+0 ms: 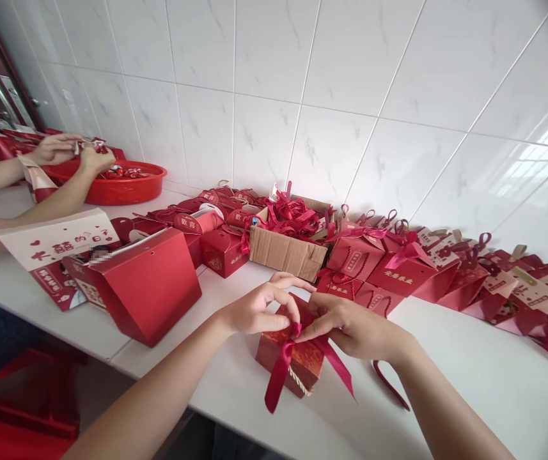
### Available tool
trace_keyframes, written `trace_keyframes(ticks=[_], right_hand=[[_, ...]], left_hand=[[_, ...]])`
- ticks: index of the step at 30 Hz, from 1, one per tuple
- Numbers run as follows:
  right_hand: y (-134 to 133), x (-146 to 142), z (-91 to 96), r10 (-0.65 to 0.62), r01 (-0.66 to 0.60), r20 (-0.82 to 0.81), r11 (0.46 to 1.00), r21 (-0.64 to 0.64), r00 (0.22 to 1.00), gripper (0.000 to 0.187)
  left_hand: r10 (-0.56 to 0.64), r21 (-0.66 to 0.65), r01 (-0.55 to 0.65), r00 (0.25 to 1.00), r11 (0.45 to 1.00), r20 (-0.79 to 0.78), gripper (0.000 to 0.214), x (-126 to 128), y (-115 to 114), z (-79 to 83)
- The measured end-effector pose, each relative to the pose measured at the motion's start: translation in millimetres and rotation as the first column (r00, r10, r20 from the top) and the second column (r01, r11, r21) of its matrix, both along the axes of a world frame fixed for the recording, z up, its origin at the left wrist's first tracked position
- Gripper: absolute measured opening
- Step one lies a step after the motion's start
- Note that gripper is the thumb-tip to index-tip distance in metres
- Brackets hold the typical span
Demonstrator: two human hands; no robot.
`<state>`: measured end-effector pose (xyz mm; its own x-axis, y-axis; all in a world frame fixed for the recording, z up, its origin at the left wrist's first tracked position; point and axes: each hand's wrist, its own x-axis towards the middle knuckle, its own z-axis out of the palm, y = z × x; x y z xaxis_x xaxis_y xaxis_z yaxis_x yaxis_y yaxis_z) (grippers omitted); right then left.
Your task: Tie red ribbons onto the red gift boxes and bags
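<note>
A small red gift box [290, 358] stands on the white table [470, 383] in front of me. A dark red ribbon [281, 370] hangs from its top, with both tails trailing down the front. My left hand [261, 306] and my right hand [350, 326] meet over the box top. Each pinches the ribbon where it crosses, thumb and forefinger pressed together. A thin rope handle hangs at the box's lower edge.
A cardboard box [286, 252] full of red ribbons stands behind. Several tied gift boxes [398, 268] line the wall to the right. A large red box [149, 287] stands at left. Another person's hands [70, 153] work over a red basin [115, 182] at far left.
</note>
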<state>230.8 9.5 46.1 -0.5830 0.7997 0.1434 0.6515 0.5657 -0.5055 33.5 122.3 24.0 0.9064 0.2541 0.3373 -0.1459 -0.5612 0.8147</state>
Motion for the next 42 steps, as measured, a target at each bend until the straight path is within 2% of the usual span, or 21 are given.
trace_keyframes(ticks=[7,12,16,23,30,36,42], right_hand=[[-1.1,0.0,0.6,-0.037,0.038,0.023,0.999,-0.027,0.999,0.049],[-0.2,-0.7,0.5,-0.019,0.019,0.011,1.0,0.0,1.0,0.05],[-0.5,0.0,0.0,-0.025,0.025,0.01,1.0,0.005,1.0,0.054],[-0.3,-0.5,0.7,-0.009,0.008,-0.037,1.0,-0.023,0.999,0.05],[-0.3,1.7,-2.9,-0.049,0.05,0.027,0.999,-0.02,0.998,0.059],[-0.6,1.5,-2.5,-0.032,0.031,0.009,0.999,0.006,0.999,0.052],[-1.5,0.0,0.3,-0.04,0.04,0.018,0.999,-0.015,0.999,0.047]], left_hand=[[0.118,0.063,-0.12,0.992,0.991,0.036,0.003,4.4,0.7,-3.8],[0.172,0.048,-0.173,0.985,0.984,0.016,0.008,6.9,4.0,-7.8],[0.145,0.052,-0.145,0.989,0.988,0.003,0.013,4.4,2.5,-5.2],[0.066,0.035,-0.064,0.997,0.997,-0.048,0.022,2.2,-0.1,-2.3],[0.09,0.003,-0.09,0.994,0.996,-0.062,0.007,2.9,-0.2,0.3],[0.094,-0.049,-0.097,0.994,0.994,-0.047,0.018,2.2,3.5,-3.2],[0.144,0.028,-0.143,0.988,0.989,-0.046,0.027,3.5,3.3,-6.3]])
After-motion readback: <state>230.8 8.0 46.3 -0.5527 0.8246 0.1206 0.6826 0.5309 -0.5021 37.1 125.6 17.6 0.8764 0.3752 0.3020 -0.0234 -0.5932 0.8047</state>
